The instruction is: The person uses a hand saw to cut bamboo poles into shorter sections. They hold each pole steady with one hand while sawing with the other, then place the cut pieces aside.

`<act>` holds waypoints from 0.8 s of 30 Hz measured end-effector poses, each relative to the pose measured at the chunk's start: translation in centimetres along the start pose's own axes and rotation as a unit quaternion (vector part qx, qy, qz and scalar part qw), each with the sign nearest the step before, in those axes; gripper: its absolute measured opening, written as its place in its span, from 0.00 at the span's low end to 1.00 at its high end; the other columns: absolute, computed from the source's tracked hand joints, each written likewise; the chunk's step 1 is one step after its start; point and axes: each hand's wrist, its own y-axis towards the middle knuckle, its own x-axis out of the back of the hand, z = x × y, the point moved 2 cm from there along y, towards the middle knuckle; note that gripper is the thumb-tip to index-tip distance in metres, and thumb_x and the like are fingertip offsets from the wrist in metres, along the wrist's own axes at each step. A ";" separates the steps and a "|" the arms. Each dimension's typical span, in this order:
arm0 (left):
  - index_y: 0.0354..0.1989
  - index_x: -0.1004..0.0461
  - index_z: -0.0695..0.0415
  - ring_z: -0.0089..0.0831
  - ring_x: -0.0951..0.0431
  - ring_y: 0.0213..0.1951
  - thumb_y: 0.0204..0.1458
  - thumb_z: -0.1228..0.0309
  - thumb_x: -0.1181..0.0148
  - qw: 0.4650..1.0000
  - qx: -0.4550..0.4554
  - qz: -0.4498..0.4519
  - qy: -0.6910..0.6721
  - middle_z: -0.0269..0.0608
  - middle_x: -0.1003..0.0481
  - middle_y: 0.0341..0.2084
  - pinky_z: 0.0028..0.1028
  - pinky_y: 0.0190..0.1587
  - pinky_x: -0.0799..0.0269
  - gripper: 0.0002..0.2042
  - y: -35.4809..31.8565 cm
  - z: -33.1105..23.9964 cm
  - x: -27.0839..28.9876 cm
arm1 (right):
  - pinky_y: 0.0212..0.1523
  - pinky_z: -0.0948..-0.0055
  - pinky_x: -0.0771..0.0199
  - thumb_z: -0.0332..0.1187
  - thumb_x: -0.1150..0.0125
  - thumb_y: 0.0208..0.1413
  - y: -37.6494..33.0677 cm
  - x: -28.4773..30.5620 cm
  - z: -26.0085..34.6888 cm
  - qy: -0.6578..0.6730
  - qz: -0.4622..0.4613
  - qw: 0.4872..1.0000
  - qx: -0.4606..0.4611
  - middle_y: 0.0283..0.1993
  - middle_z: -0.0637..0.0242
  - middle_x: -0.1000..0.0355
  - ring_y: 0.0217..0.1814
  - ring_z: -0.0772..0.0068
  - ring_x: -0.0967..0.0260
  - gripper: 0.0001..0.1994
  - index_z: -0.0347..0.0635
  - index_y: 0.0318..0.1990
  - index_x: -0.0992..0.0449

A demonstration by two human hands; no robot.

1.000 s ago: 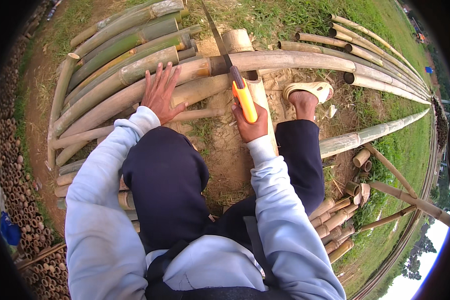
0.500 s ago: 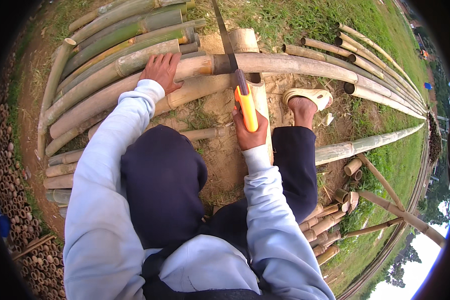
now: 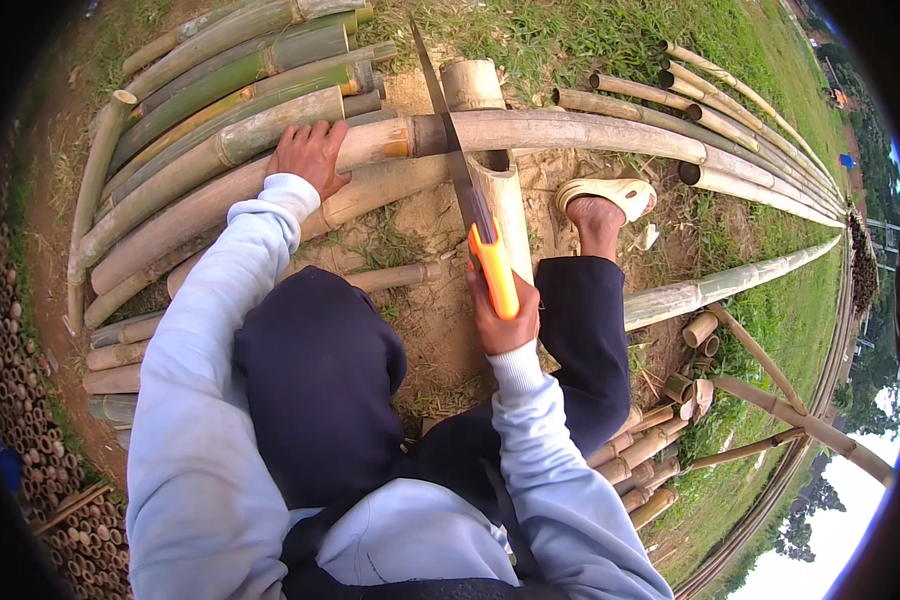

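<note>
Green grass (image 3: 560, 40), distant trees (image 3: 800, 515)

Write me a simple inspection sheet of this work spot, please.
Surface: bare earth, with grass beyond it.
Job's things: a saw with an orange handle, its blade across a long bamboo pole that lies over a bamboo support; cut depth can't be told.
Clutter: bamboo lengths lying at left, short bamboo pieces at lower right.
Hands: left hand rests on the pole; right hand grips the saw's handle.
Cables: nothing seen.
Surroundings: stacked bamboo at far left, other poles at right.
</note>
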 end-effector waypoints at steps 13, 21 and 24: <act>0.56 0.31 0.52 0.46 0.23 0.55 0.44 0.54 0.23 1.000 0.008 -0.014 0.001 0.45 0.23 0.47 0.44 0.59 0.34 0.33 0.0 0.6 0.5 | 0.39 0.72 0.23 0.23 0.32 0.59 -15.8 7.0 2.9 -0.058 0.050 0.994 -0.081 0.30 0.59 0.22 0.31 0.73 0.22 0.13 0.31 0.51 0.19; 0.61 0.32 0.50 0.45 0.24 0.56 0.45 0.54 0.23 1.000 -0.007 0.015 0.006 0.45 0.23 0.52 0.44 0.61 0.35 0.35 0.9 -0.4 0.9 | 0.28 0.65 0.31 0.32 0.30 0.61 5.4 -2.9 -1.9 0.055 0.000 0.998 0.040 0.20 0.57 0.29 0.22 0.70 0.34 0.12 0.32 0.31 0.25; 0.64 0.33 0.50 0.45 0.25 0.59 0.46 0.53 0.24 0.998 0.023 0.055 0.006 0.46 0.24 0.52 0.46 0.65 0.37 0.37 0.4 0.7 0.4 | 0.30 0.67 0.31 0.30 0.30 0.60 -0.7 -0.8 -1.9 0.062 0.010 0.998 0.004 0.23 0.57 0.28 0.25 0.73 0.34 0.10 0.32 0.35 0.23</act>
